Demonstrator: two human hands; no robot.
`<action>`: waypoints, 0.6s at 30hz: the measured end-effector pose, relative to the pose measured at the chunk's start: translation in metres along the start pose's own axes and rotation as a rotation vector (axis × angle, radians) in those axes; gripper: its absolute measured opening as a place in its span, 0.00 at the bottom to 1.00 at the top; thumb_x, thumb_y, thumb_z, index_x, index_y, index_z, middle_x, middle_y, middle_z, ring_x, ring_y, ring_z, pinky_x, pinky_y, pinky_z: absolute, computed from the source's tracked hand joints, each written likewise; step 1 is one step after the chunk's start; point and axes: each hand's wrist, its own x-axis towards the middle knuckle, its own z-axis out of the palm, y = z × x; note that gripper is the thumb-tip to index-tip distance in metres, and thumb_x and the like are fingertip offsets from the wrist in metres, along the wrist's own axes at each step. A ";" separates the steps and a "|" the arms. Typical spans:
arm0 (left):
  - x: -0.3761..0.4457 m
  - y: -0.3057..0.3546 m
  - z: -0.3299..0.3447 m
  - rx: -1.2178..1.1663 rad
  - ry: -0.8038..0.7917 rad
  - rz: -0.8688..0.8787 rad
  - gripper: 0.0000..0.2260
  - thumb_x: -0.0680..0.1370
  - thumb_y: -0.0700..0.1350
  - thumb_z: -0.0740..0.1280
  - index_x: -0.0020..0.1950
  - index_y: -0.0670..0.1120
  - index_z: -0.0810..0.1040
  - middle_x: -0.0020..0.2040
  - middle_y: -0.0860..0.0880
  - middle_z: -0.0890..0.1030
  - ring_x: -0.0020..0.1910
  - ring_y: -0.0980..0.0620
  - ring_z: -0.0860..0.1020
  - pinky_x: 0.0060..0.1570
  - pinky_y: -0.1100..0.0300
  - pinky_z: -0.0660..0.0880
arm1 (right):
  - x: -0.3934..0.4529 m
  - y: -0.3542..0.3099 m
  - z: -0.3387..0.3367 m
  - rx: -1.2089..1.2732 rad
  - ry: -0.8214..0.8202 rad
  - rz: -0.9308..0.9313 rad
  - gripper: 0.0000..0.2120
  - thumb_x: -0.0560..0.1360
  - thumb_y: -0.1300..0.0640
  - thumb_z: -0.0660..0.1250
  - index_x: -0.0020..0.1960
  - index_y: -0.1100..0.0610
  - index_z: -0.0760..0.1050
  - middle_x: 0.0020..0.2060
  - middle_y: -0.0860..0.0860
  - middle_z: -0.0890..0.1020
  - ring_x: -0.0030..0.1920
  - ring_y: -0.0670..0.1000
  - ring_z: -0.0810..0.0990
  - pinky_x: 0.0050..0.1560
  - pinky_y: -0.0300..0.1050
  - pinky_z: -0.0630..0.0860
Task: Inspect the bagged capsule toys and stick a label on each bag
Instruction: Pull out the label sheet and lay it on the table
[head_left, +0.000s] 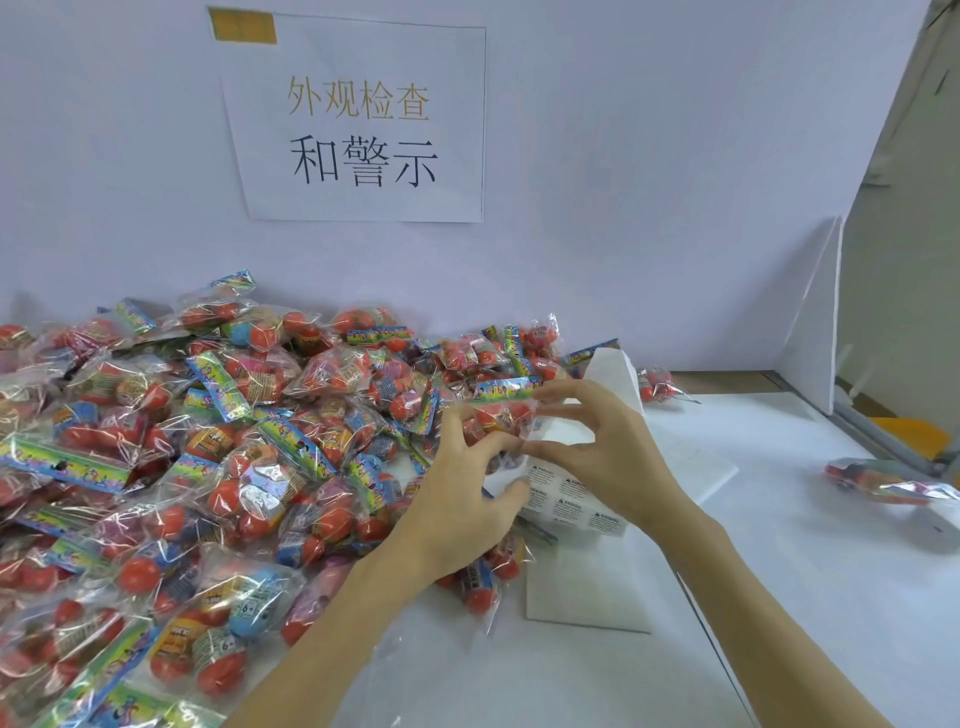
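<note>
A large heap of bagged capsule toys (208, 441) is spread over the left half of the white table (779, 597), clear bags with rainbow header strips, mostly red and orange capsules inside, a few blue ones. The heap is banked against the pale back wall. Above it, a paper sign (363, 124) with printed characters is fixed to the wall, a yellow tape patch at its top left corner.

Centre: one bag (501, 410) is held up above the right edge of the heap, between both hands. The left hand (462, 499) is curled round the bag's lower part, fingers bent against the film, thumb low near the label sheet. The right hand (597, 447) is closed on the bag's right side, upper fingers reaching over to the header strip, thumb and a lower finger pinching at the clear film. Whether a label is caught between those fingertips cannot be told.

Just under the hands, a sheet of warning labels (576, 504) is seen lying on white backing sheets (587, 587); small printed rectangles are visible, text too small to read. A further white sheet (613, 374) stands up behind the right hand.

Right: a single bag (660, 384) lies near the wall, and another bag (883, 483) lies well apart by the table's right edge, beside a white partition board (815, 332).
</note>
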 end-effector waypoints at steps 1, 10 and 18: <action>0.000 0.001 0.000 -0.060 -0.009 -0.028 0.10 0.79 0.53 0.73 0.60 0.56 0.80 0.65 0.63 0.58 0.63 0.71 0.68 0.54 0.85 0.61 | 0.000 -0.002 0.000 0.019 0.013 -0.004 0.22 0.68 0.54 0.83 0.59 0.47 0.79 0.60 0.45 0.82 0.57 0.37 0.83 0.57 0.32 0.77; 0.006 0.001 -0.002 -0.089 0.091 -0.128 0.04 0.76 0.55 0.75 0.46 0.57 0.83 0.72 0.48 0.67 0.73 0.55 0.68 0.59 0.80 0.63 | 0.000 -0.007 0.004 0.036 0.006 -0.059 0.14 0.73 0.52 0.78 0.56 0.46 0.80 0.60 0.45 0.79 0.59 0.41 0.82 0.51 0.36 0.82; 0.007 -0.008 0.000 -0.045 0.182 -0.117 0.13 0.82 0.52 0.69 0.42 0.47 0.84 0.54 0.53 0.71 0.53 0.76 0.69 0.50 0.82 0.63 | -0.001 -0.009 -0.008 -0.197 -0.227 -0.038 0.14 0.69 0.43 0.80 0.51 0.45 0.82 0.53 0.45 0.77 0.52 0.44 0.78 0.51 0.36 0.77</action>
